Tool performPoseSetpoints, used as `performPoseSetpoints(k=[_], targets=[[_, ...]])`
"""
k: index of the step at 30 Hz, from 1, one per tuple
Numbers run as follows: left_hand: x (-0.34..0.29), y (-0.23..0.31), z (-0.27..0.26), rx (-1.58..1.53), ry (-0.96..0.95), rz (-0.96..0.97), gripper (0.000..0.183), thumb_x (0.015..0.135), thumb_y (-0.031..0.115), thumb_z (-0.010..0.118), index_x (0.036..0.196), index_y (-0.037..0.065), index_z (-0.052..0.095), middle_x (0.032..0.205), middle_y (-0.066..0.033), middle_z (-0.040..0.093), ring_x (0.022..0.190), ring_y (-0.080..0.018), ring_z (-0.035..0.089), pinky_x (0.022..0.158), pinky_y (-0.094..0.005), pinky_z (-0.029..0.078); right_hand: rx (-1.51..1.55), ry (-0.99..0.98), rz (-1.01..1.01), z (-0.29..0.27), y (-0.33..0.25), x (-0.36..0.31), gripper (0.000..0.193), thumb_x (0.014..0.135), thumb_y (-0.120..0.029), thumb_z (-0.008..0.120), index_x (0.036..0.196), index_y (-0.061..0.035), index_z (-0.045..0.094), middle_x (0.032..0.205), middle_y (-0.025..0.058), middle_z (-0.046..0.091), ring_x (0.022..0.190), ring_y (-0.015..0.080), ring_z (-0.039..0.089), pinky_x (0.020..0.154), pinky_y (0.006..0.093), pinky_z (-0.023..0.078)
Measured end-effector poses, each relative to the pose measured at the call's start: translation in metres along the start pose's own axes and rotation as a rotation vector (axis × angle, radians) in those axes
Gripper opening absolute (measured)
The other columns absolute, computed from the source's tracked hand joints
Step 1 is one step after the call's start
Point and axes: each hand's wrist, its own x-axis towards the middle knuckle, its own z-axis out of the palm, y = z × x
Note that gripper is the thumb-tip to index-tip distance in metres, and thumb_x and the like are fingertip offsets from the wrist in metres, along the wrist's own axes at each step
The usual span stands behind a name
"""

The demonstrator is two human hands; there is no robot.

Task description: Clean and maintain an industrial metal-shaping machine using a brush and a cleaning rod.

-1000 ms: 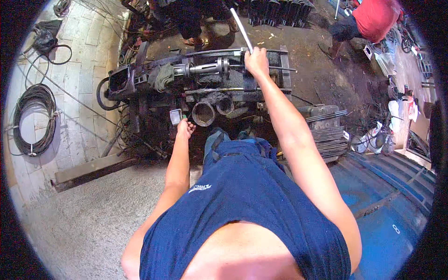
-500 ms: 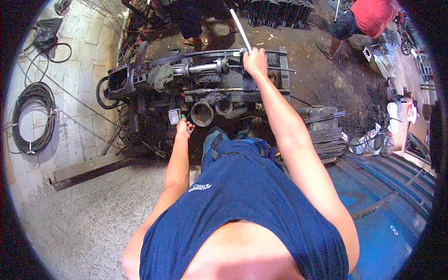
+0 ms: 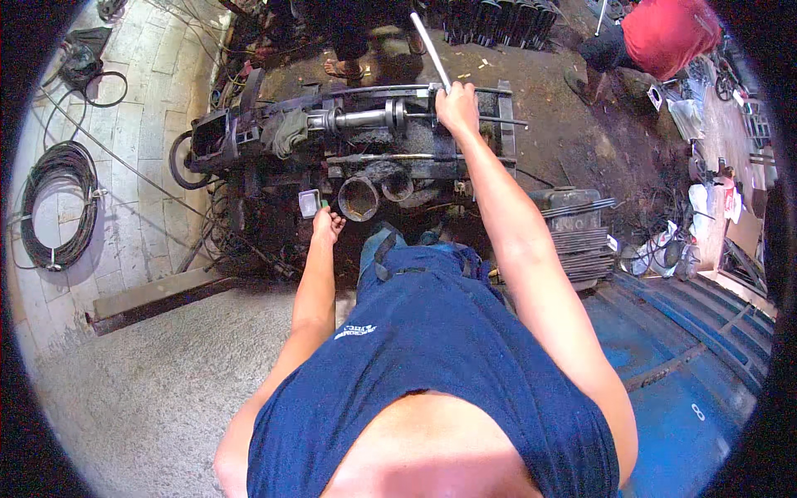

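My right hand [image 3: 458, 109] is closed around the lower end of a pale metal lever [image 3: 432, 51], which slants up and left over the far side of a dark, greasy machine [image 3: 490, 148]. Left of that hand, a shiny metal shaft with flanges [image 3: 362, 119] lies across the machine. My left hand [image 3: 329, 224] is at the machine's near side with its fingers curled. A small green piece shows at its fingertips, beside a pale rectangular box [image 3: 310, 203]; what the fingers grip is too small to make out. A round metal pipe opening [image 3: 359, 199] sits just to its right.
A grey rag [image 3: 289, 133] lies on the machine. Stacked dark metal bars [image 3: 576, 249] stand at right, near a blue ribbed panel [image 3: 664, 365]. Coiled black cable [image 3: 58, 206] lies at left. A person in red [image 3: 671, 35] bends at far right; another person's foot [image 3: 344, 68] shows beyond the machine.
Both my hands stay almost where they were, with the lever barely shifted. The person in red has moved slightly to the right and nearer.
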Motion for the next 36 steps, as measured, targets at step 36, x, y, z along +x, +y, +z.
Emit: performPoseSetpoints(k=[36], targets=[[0.001, -0.002, 0.004, 0.027, 0.015, -0.028, 0.009, 0.097, 0.021, 0.044, 0.094, 0.012, 0.044, 0.064, -0.0003, 0.043, 0.049, -0.0138, 0.042, 0.061, -0.0388, 0.049, -0.009, -0.014, 0.054, -0.002, 0.007, 0.006, 0.039, 0.087, -0.028, 0.053, 0.107, 0.0052, 0.059, 0.114, 0.025, 0.053, 0.107, 0.0427, 0.055, 0.092, 0.0503, 0.046]])
